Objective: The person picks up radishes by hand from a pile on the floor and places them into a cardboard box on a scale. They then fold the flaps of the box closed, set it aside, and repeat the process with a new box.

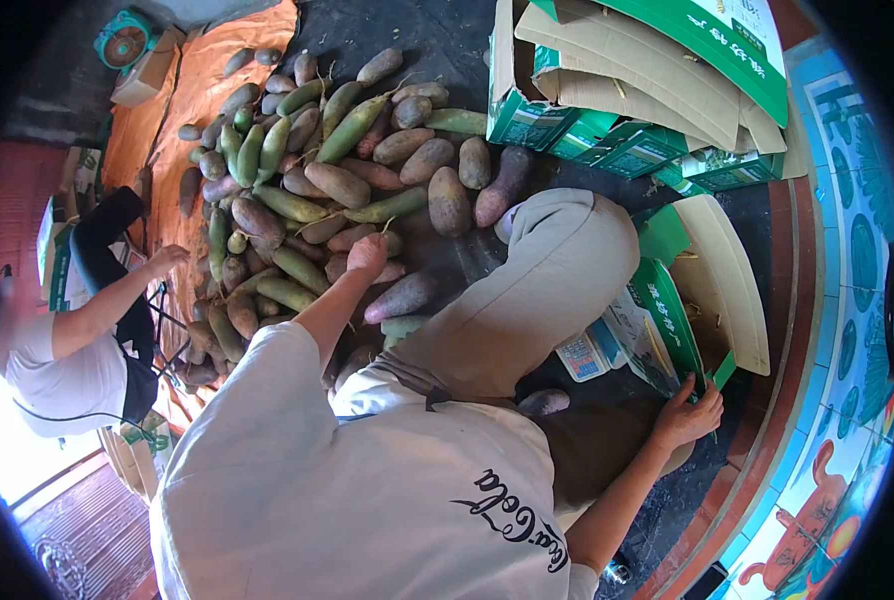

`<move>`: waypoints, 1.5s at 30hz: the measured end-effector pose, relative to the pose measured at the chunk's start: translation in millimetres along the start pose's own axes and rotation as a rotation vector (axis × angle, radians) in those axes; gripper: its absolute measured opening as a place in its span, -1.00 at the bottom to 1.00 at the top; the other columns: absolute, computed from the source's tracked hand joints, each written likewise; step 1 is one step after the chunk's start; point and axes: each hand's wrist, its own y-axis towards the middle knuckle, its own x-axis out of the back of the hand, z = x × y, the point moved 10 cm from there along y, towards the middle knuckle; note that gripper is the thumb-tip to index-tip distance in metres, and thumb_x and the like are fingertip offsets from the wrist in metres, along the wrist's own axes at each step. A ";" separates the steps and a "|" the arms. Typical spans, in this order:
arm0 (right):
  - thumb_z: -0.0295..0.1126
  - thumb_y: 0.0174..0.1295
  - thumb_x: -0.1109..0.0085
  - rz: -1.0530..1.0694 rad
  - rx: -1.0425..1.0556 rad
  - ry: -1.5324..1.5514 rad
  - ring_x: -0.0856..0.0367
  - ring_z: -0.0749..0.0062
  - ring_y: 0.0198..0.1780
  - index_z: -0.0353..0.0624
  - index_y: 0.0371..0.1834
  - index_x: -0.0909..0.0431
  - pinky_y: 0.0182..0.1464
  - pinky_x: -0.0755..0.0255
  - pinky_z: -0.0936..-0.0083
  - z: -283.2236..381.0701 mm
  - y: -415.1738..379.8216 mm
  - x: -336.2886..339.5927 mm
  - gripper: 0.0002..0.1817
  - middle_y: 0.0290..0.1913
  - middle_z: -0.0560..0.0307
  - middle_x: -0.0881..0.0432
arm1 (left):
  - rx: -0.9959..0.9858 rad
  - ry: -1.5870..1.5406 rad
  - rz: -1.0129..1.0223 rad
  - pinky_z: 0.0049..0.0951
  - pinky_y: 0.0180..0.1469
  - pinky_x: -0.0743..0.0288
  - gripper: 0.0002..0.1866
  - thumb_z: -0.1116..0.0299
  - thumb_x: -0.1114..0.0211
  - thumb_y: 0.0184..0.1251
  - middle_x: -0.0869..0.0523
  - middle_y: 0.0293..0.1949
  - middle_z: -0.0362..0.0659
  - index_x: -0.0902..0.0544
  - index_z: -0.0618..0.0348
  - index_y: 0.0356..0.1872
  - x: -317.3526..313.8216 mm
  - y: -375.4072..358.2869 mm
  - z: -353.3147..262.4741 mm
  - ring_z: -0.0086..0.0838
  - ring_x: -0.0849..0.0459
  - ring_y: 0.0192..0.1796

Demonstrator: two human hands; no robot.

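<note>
My left hand [370, 255] reaches into a large pile of green and soil-covered purplish radishes [345, 185]. Its fingers are closed around a radish [391, 272] whose body is mostly hidden beneath the hand. My right hand [689, 412] grips the near edge of an open green-and-white cardboard box [657, 315], thumb and fingers pressed on its wall. The box stands tilted beside my bent knee, with its brown inner flap raised. Between the box and my leg, a small digital scale [582, 357] shows in part.
Stacked green cartons [617, 140] stand at the upper right. Another person [77, 350] sits at the left with one hand extended towards the pile. An orange sheet [147, 130] lies under the far radishes, near a small fan [125, 42]. A tiled wall [847, 300] borders the right.
</note>
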 end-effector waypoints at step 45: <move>-0.33 -0.01 -0.32 -0.071 -0.051 0.166 -0.48 0.10 -0.21 -0.07 -0.30 -0.50 -0.10 -0.25 0.23 1.4 -1.1 22.2 -0.76 -0.35 0.08 -0.51 | -0.685 -1.086 -0.053 -0.59 -0.33 -0.33 -0.63 0.17 0.01 0.49 -0.48 -0.56 -0.28 -0.42 0.13 -0.53 264.8 -110.7 -281.2 -0.61 -0.44 -0.44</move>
